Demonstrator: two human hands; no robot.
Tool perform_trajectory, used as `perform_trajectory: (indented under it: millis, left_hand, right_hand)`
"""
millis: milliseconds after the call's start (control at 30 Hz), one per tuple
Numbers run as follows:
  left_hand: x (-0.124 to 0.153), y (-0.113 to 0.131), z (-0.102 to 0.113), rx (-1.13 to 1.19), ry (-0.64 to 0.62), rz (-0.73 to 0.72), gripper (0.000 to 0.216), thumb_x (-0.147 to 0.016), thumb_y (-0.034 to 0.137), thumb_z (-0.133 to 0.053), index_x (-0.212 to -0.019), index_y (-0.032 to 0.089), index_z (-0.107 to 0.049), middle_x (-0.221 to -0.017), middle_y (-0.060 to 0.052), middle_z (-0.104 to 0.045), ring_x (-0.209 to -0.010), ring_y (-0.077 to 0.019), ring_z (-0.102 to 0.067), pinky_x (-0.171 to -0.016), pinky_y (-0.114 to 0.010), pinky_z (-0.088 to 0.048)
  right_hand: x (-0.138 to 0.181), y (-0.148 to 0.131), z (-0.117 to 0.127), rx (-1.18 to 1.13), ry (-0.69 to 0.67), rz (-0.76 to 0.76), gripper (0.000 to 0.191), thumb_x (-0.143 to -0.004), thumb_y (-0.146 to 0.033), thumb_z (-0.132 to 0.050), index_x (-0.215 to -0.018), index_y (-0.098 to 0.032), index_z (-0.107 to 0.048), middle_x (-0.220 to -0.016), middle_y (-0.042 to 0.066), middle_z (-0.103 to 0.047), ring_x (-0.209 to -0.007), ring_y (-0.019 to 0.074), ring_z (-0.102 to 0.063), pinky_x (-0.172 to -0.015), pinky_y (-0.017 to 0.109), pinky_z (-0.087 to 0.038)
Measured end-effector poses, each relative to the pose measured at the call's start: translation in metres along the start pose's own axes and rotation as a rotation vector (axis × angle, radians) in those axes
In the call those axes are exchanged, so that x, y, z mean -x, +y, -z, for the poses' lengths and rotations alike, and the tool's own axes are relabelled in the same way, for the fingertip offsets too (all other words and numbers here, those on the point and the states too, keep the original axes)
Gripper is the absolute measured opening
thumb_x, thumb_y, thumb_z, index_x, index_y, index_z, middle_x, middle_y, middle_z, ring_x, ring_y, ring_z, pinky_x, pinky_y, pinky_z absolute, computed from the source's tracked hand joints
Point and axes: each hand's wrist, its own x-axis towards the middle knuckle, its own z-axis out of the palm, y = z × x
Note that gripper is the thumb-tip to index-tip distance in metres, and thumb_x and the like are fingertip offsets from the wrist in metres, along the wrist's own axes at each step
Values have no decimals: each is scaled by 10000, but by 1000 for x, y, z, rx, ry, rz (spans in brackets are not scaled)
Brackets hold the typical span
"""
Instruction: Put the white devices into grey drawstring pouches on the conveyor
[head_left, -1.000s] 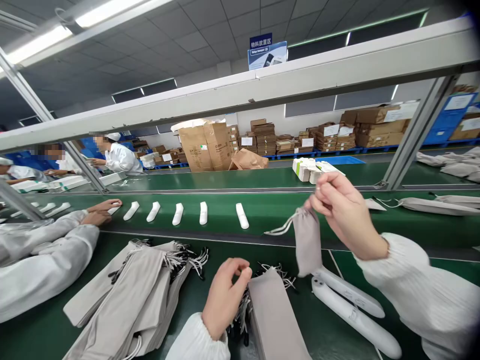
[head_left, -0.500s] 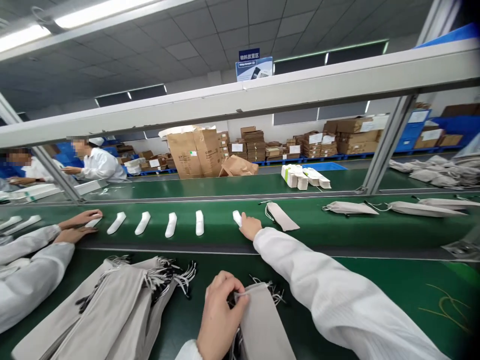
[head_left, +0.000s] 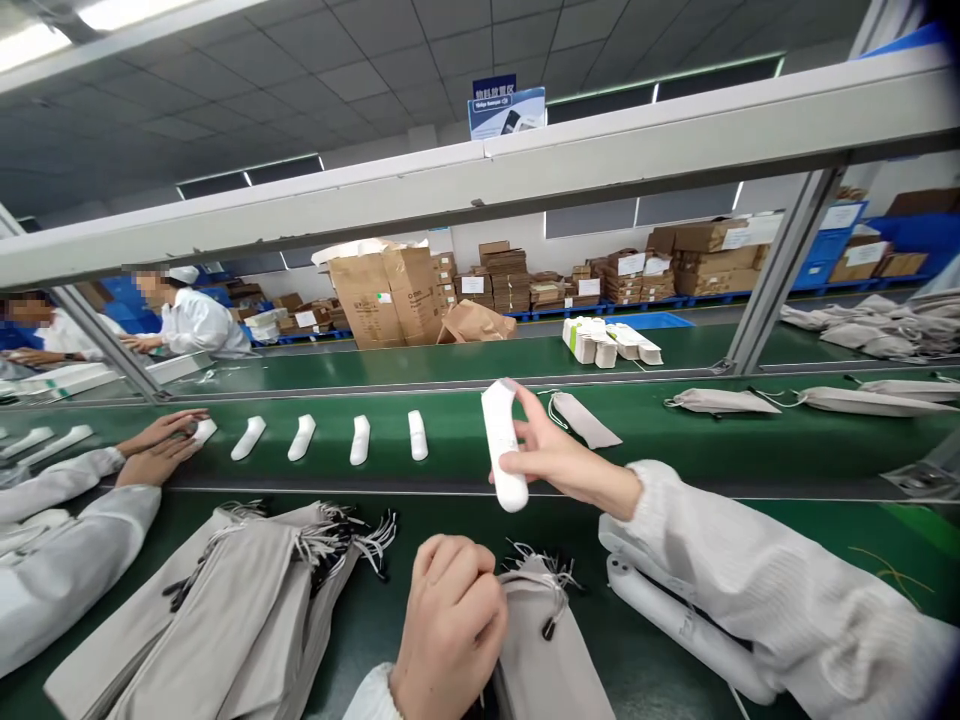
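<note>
My right hand [head_left: 555, 458] is closed round a white handheld device [head_left: 502, 443], lifted above the near edge of the green conveyor belt [head_left: 675, 440]. My left hand [head_left: 454, 625] is curled at the mouth of a grey drawstring pouch [head_left: 551, 655] lying on the green table in front of me, fingers pinching its top. Several more white devices [head_left: 360, 439] lie in a row on the belt to the left. A filled grey pouch [head_left: 585, 417] rests on the belt just behind my right hand. Two white devices [head_left: 675, 620] lie under my right forearm.
A heap of empty grey pouches [head_left: 225, 600] lies at the left. A co-worker's hands [head_left: 161, 445] rest on the belt at far left. More filled pouches [head_left: 720, 402] sit on the belt at right. A metal frame post [head_left: 780, 270] rises at right; cardboard boxes [head_left: 390, 295] stand behind.
My right hand reached to the belt, took the nearest white device and has lifted it back toward me. My left hand stayed on the pouch. The filled pouch now lies on the belt.
</note>
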Motion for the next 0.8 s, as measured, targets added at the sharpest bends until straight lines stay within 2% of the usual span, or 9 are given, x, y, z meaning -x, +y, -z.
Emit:
perform_trajectory:
  millis: [133,200,333,433,567,667,800]
  left_hand:
    - [-4,4,4,33,-111,-53,224,-872,16,-462,-782,217,-506,-880,15,-684,-876,-167,-573,-1017,-445,-327]
    - [-5,7,4,121,-160,-18,196,-900,53,-472,-827,224,-533,-892,13,-684,-877,-163,-582,-1013,-428,-341]
    - [-8,12,0,153,-37,150,154,-907,115,-534,-780,204,-542,-840,-15,-577,-841,-172,-548,-825,-355,-403]
    - [-13,16,1,155,20,142,168,-905,108,-546,-764,198,-550,-805,-4,-527,-809,-162,-524,-816,-346,-396]
    - [-16,21,6,298,-27,123,129,-905,173,-590,-783,212,-583,-877,-12,-531,-831,-152,-550,-748,-282,-428]
    - [-12,20,3,410,-29,190,98,-889,249,-634,-797,227,-611,-944,-15,-548,-835,-144,-568,-720,-245,-444]
    - [-5,13,-17,525,134,305,107,-833,316,-701,-818,233,-635,-1026,-15,-581,-934,-161,-596,-757,-240,-451]
  right_hand:
    - [45,-14,-16,-121,15,60,1152,-753,-270,-817,-1499,-500,30,-1313,86,-490,-836,208,-723,-686,369,-602]
    - [59,-14,-23,-131,61,81,1144,-752,-261,-821,-1504,-488,11,-1305,86,-481,-863,209,-716,-706,368,-603]
    - [79,-11,-38,-173,131,117,1147,-753,-227,-816,-1510,-488,5,-1293,84,-451,-922,207,-686,-737,401,-609]
    - [85,-9,-45,-175,174,154,1152,-749,-176,-801,-1510,-503,-1,-1311,82,-419,-945,199,-673,-740,396,-609]
    - [86,-3,-47,-100,243,220,1146,-744,-134,-782,-1506,-511,-13,-1336,71,-394,-971,179,-665,-742,347,-601]
    - [87,1,-46,-64,248,252,1145,-730,-151,-797,-1507,-491,-28,-1364,75,-374,-981,168,-659,-722,306,-594]
    - [92,3,-45,-14,214,247,1104,-697,-209,-839,-1508,-394,-113,-1383,92,-376,-956,143,-649,-793,320,-584]
